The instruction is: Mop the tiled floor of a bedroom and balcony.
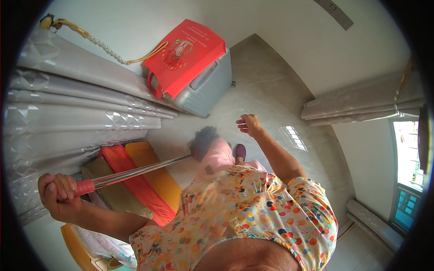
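My left hand [56,192] is wrapped round the pink grip of a broom [140,172] with a shiny metal pole. The pole slants across my front to a dark, blurred bristle head [205,139] low by my pink trouser leg. Out ahead over the floor is my right hand [248,124], its fingers curled in. A faint thin line shows just above those fingers; whether they hold it is too small to tell. One purple shoe [240,152] stands on the floor below that hand.
A grey lidded storage box [212,92] on wheels stands by the wall, a red bag [190,56] on top. Grey curtains [81,99] hang at the left. Red and orange padded pieces [149,167] lie below them. A window [407,158] is at the right.
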